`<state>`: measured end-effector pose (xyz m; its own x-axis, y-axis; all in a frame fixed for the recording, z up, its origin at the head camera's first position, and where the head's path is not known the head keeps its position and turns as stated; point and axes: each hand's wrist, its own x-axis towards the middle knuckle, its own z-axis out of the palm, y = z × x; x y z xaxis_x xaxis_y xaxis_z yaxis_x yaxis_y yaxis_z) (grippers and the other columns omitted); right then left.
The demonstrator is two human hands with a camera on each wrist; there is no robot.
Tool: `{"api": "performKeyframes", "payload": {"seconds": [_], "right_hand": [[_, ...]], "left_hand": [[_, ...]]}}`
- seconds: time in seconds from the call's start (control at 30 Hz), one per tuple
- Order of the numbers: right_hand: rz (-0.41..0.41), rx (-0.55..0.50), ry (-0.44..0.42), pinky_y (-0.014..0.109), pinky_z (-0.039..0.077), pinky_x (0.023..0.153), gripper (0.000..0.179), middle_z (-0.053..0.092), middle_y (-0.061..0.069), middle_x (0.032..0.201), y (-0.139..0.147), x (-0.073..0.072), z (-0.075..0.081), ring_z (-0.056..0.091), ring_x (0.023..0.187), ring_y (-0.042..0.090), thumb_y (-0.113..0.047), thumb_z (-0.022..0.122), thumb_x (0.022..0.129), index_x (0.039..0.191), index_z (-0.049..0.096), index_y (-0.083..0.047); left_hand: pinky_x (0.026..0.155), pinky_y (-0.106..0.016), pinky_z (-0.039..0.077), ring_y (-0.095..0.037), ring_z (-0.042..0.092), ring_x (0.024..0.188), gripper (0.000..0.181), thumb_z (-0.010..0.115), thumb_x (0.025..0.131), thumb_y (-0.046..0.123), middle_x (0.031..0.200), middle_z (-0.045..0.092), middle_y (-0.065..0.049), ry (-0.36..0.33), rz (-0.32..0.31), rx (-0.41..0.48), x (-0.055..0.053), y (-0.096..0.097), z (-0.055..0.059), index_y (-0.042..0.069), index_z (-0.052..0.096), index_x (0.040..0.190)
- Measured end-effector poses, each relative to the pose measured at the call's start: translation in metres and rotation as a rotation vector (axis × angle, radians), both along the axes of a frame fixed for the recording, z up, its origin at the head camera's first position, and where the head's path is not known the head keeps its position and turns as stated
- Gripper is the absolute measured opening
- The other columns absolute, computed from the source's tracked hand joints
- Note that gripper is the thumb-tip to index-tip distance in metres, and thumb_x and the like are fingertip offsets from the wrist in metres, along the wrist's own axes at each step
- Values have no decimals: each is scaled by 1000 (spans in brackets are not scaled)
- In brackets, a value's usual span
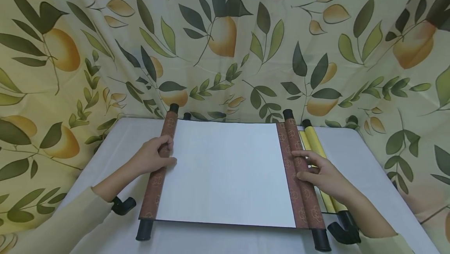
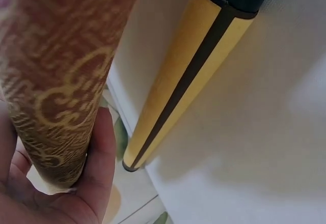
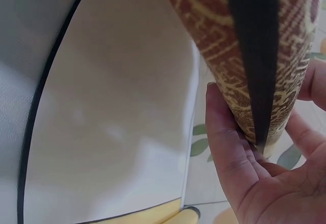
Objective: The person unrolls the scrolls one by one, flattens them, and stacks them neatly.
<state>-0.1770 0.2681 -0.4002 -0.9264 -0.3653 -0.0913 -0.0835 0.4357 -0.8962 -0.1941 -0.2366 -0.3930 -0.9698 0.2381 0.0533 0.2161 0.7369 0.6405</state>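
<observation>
A hanging scroll with blank white paper [image 1: 228, 172] and reddish-brown patterned ends is spread between both hands. My left hand [image 1: 154, 155] grips its left roller [image 1: 154, 195], thumb on the paper side. Around the right roller [image 1: 311, 203], the fingers and thumb of my right hand [image 1: 325, 174] are curled. Black knobs cap both rollers. Beneath this scroll lies a yellow scroll; its right roll [image 1: 318, 144] shows beside my right hand. In the left wrist view its other yellow roll [image 2: 188, 76] rests below the brown roller [image 2: 61, 71]. The right wrist view shows its pale sheet [image 3: 112, 107] with a black edge line.
A white-covered table [image 1: 355, 160] carries both scrolls. Behind it hangs a curtain [image 1: 225, 70] printed with fruit and leaves. Black wrist-worn pieces [image 1: 124, 206] sit at both wrists, close to the rollers' lower ends.
</observation>
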Motion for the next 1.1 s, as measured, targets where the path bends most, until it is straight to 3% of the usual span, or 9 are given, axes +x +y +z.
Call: {"api": "performKeyframes", "payload": {"seconds": [0.2,0.5,0.7,0.97,1.1], "right_hand": [[-13,15,3,36,60,68,58,45,33,133,1,2,0,67,97,30,-10,65,95,148,40,-8],[-18,12,-9,37,60,68,59,48,33,130,3,4,-3,67,98,31,-10,65,96,149,39,-10],[-26,27,-4,37,59,68,59,48,32,132,6,3,-3,66,98,31,-11,66,95,149,40,-11],[-27,33,-5,36,60,69,59,46,32,134,7,3,-4,66,100,31,-11,66,95,149,40,-11],[-29,40,-11,36,60,69,59,47,32,134,8,3,-5,66,100,31,-12,66,95,149,40,-12]], "left_hand": [[63,-33,40,-22,48,80,31,76,73,5,87,56,-5,26,-3,-7,-1,-3,-1,14,55,93],[65,-33,40,-23,48,82,27,71,77,5,91,58,-6,21,-2,-18,2,-8,5,13,57,98],[56,-31,35,-20,43,72,19,67,81,6,83,55,-6,12,13,-2,4,-8,9,12,58,97],[63,-33,39,-22,46,79,34,81,74,9,87,55,-5,3,16,-22,1,-9,3,13,54,94],[61,-33,39,-22,46,77,34,77,71,3,88,56,-5,6,3,-29,0,-12,1,13,54,95]]}}
